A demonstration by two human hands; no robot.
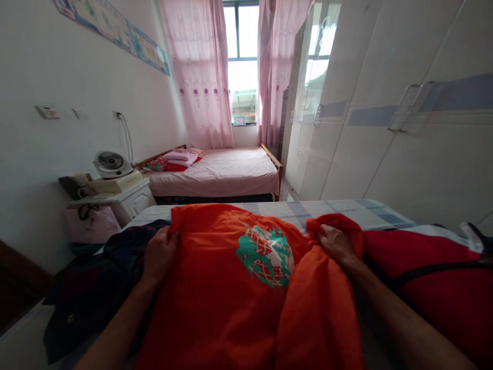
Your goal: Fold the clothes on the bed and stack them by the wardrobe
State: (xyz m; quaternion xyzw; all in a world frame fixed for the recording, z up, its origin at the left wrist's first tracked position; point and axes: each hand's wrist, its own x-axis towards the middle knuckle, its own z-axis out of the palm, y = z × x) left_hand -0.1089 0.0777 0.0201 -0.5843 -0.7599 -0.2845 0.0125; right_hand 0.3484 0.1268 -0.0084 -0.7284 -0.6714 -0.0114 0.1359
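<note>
An orange garment point(208, 288) with a green and white globe print hangs spread between my two hands, in front of the near bed. My left hand point(159, 252) pinches its upper left edge. Its upper right part is bunched in my right hand point(335, 244), with a fold of cloth falling below that hand. The garment's lower end runs out of view, and I cannot tell whether it is a jacket or a shirt. Beside my left hand lies dark plaid clothing point(100, 277). To the right of my right forearm is a red garment or bag point(435, 267) with a black strip.
The near bed point(331, 208) has a pale checked sheet. Beyond it stands a bed with a pink sheet point(231, 172). A small fan point(111, 163) sits on boxes atop a white cabinet point(138, 203) at left. White wardrobes point(370, 144) line the right side.
</note>
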